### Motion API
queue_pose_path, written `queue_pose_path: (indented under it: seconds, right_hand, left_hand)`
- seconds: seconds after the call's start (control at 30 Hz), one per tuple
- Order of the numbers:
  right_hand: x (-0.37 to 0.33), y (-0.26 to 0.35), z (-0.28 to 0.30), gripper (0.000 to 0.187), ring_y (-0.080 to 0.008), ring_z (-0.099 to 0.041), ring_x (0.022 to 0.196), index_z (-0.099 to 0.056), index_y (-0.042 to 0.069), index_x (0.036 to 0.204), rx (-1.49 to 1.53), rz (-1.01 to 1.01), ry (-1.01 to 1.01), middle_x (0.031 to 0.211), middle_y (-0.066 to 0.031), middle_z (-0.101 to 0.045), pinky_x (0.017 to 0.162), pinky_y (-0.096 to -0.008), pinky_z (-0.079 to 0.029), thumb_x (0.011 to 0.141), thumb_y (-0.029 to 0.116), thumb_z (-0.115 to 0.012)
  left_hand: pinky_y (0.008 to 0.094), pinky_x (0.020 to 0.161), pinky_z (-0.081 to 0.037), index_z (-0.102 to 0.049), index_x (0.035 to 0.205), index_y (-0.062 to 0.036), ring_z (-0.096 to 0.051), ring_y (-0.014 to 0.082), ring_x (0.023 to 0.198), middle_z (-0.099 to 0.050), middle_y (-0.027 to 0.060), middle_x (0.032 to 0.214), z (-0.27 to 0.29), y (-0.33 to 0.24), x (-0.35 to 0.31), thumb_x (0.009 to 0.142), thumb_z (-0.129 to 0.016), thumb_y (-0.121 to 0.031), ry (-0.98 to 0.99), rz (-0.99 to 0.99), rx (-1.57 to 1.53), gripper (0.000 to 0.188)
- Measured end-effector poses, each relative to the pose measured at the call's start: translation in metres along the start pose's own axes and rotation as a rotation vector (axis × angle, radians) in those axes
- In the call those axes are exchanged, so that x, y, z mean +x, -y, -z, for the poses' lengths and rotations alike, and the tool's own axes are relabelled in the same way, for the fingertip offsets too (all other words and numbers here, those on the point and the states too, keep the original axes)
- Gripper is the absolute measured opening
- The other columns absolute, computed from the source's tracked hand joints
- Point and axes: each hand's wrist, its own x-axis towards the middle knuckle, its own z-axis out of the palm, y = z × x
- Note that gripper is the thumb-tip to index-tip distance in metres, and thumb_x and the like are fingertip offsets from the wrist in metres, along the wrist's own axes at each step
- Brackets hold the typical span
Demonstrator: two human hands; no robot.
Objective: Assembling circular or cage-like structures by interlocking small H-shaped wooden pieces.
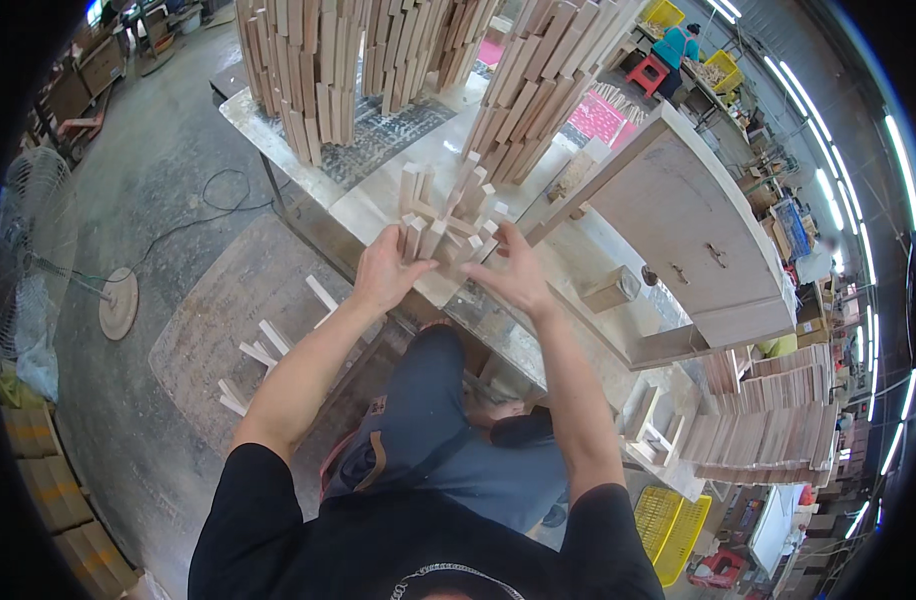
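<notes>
Two bare hands close in on a loose cluster of short wooden sticks [446,222] standing at the near edge of the tabletop [378,205]. The left hand [386,272] presses its spread fingers [403,238] against the cluster's left side, and the right hand [518,275] cups the right side, fingers [495,250] apart and curled round the sticks. Beyond the fingers rise tall stacks of wooden slats [308,70]. Right of them lies a pale wooden panel [683,230]; left and below, loose sticks [273,345] lie on the floor.
</notes>
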Motion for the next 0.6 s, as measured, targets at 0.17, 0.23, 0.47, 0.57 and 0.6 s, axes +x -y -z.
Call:
queue_pose_path:
  seconds: [0.17, 0.23, 0.47, 0.57, 0.6]
  right_hand:
    - [0.004, 0.014, -0.033, 0.079, -0.0429, -0.065, 0.111, -0.050, -0.007, 0.130, -0.010, -0.178, -0.064, 0.119, -0.0296, -0.065, 0.093, -0.0476, -0.053, 0.077, 0.038, -0.088]
    - [0.003, 0.009, -0.047, 0.067, -0.0454, -0.064, 0.106, -0.051, -0.007, 0.121, -0.003, -0.135, -0.159, 0.113, -0.0288, -0.064, 0.091, -0.0500, -0.053, 0.079, 0.032, -0.085]
    - [-0.015, 0.017, -0.040, 0.064, -0.0471, -0.061, 0.111, -0.051, -0.007, 0.122, -0.030, -0.201, -0.224, 0.117, -0.0299, -0.063, 0.096, -0.0502, -0.051, 0.079, 0.029, -0.083]
    - [-0.036, 0.013, -0.030, 0.060, -0.0466, -0.061, 0.111, -0.054, -0.006, 0.123, -0.096, -0.016, -0.333, 0.115, -0.0281, -0.064, 0.097, -0.0492, -0.051, 0.080, 0.025, -0.082]
    - [-0.053, 0.016, -0.024, 0.054, -0.0457, -0.061, 0.110, -0.057, -0.004, 0.121, -0.160, 0.097, -0.381, 0.114, -0.0266, -0.065, 0.097, -0.0491, -0.051, 0.080, 0.023, -0.081]
  left_hand:
    - [0.0414, 0.086, -0.055, -0.057, 0.120, 0.0035, -0.071, 0.0347, 0.093, -0.072, 0.0191, 0.099, -0.011, 0.007, -0.009, 0.081, -0.087, -0.026, -0.203, -0.185, 0.013, 0.057]
    - [0.0415, 0.085, -0.055, -0.057, 0.117, 0.0036, -0.071, 0.0353, 0.094, -0.072, 0.0198, 0.100, -0.014, 0.009, -0.010, 0.082, -0.086, -0.026, -0.282, -0.263, -0.023, 0.054]
    - [0.0463, 0.079, -0.052, -0.056, 0.116, 0.0045, -0.066, 0.0435, 0.088, -0.067, 0.0229, 0.093, -0.026, 0.012, -0.010, 0.085, -0.082, -0.036, -0.223, -0.205, -0.023, 0.057]
    - [0.0454, 0.079, -0.053, -0.060, 0.115, 0.0031, -0.067, 0.0422, 0.088, -0.068, 0.0218, 0.094, -0.038, 0.004, -0.001, 0.085, -0.083, -0.034, -0.246, -0.278, 0.043, 0.053]
    - [0.0444, 0.082, -0.054, -0.062, 0.117, 0.0023, -0.069, 0.0375, 0.090, -0.071, 0.0200, 0.099, -0.036, -0.003, 0.001, 0.086, -0.083, -0.031, -0.201, -0.182, 0.051, 0.050]
